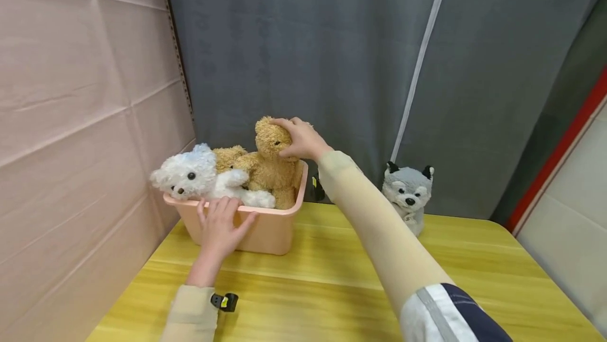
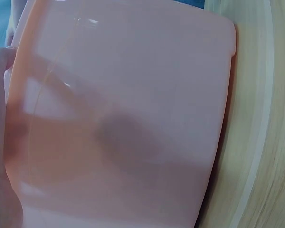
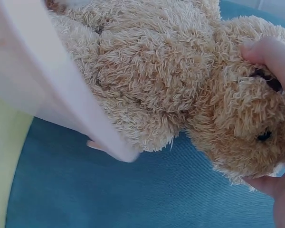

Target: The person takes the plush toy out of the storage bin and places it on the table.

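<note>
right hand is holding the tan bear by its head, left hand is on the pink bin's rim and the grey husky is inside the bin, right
The grey husky is not inside the pink bin; the head view shows it on the table, to the bin's right. The rest is correct.

Tan teddy (image 1: 272, 173); white bear (image 1: 206, 179), pale-blue crown (image 1: 201, 148); pink tub (image 1: 265, 231); grey-and-white plush dog (image 1: 406, 195), black ears (image 1: 428, 172); yellow wood-grained table (image 1: 332, 273); grey curtain (image 1: 308, 41).

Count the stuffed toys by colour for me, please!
White toy: 1
Brown toys: 2, the front bear and the partly hidden back toy
Grey dog: 1
Total showing: 4
</note>
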{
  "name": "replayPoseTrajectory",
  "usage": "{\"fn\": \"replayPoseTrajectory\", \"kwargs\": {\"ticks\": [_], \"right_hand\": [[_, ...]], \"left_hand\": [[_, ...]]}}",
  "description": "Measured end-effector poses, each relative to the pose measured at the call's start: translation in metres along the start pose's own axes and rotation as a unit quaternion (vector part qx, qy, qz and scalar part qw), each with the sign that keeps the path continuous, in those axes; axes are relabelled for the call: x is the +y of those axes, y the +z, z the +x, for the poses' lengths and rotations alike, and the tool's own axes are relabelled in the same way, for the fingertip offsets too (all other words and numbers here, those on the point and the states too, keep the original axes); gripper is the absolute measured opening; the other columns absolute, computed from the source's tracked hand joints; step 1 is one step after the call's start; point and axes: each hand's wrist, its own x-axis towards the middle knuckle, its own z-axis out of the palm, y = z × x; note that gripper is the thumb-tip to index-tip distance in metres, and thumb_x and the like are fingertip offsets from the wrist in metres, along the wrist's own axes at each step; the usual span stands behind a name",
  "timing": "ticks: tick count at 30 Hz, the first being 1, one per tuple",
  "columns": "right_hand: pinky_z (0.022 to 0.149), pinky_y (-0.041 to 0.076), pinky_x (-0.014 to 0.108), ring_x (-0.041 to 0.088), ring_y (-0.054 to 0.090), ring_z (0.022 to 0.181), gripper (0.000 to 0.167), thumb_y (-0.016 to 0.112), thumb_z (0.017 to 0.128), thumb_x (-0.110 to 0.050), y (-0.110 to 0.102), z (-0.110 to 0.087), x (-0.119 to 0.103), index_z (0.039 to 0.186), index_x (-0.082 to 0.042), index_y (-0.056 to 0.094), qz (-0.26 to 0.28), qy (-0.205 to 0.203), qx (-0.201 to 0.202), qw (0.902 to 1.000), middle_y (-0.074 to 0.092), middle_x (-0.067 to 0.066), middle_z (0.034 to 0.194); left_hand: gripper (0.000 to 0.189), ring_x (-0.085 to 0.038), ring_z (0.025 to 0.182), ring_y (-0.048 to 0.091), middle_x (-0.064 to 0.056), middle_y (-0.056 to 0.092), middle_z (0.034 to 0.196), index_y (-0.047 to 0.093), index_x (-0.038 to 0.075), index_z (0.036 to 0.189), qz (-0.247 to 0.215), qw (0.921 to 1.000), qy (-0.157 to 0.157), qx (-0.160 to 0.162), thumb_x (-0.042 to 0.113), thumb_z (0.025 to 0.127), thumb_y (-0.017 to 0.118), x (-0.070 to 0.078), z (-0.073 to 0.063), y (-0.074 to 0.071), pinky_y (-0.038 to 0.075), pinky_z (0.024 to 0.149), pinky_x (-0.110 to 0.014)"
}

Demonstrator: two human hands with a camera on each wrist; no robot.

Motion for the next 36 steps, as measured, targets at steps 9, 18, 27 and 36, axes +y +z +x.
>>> {"fn": "replayPoseTrajectory", "kwargs": {"ticks": [9,18,27,36], "right_hand": [[0.092,0.043,0.042,0.022,0.045,0.119,0.087,0.079,0.078,-0.031,-0.042,0.004,-0.012,0.149,-0.042,0.029,-0.04,-0.03,0.043,0.9978,0.042,0.007,0.138],[0.095,0.041,0.038,0.021,0.043,0.123,0.09,0.081,0.077,-0.031,-0.086,0.002,-0.022,0.148,-0.045,0.028,-0.049,-0.031,0.104,0.9928,0.039,0.005,0.141],[0.096,0.041,0.037,0.02,0.043,0.122,0.09,0.078,0.077,-0.033,-0.113,-0.003,-0.022,0.149,-0.047,0.026,-0.059,-0.017,0.112,0.9918,0.039,0.004,0.141],[0.095,0.04,0.039,0.022,0.044,0.118,0.09,0.076,0.074,-0.034,-0.143,-0.017,-0.017,0.147,-0.05,0.026,-0.074,0.015,0.113,0.9907,0.041,0.004,0.138]], "left_hand": [[0.043,-0.034,0.103,0.046,-0.01,0.058,0.1,0.058,0.01,0.099,-0.003,1.0,-0.003,-0.007,0.051,0.086,0.061,-0.002,0.003,0.003,0.007,0.107,-0.06],[0.044,-0.033,0.1,0.046,-0.009,0.058,0.099,0.059,0.011,0.102,-0.009,0.9999,0.006,0.002,0.052,0.086,0.062,-0.009,0.005,0.009,0.007,0.107,-0.06],[0.041,-0.034,0.098,0.045,-0.009,0.056,0.094,0.057,0.01,0.098,-0.012,0.9999,0.006,0.011,0.049,0.086,0.063,-0.014,0.005,0.008,0.008,0.106,-0.061],[0.042,-0.035,0.098,0.045,-0.01,0.055,0.094,0.057,0.01,0.099,-0.007,0.9999,0.007,0.01,0.049,0.087,0.062,-0.02,0.008,0.005,0.008,0.105,-0.061]]}}
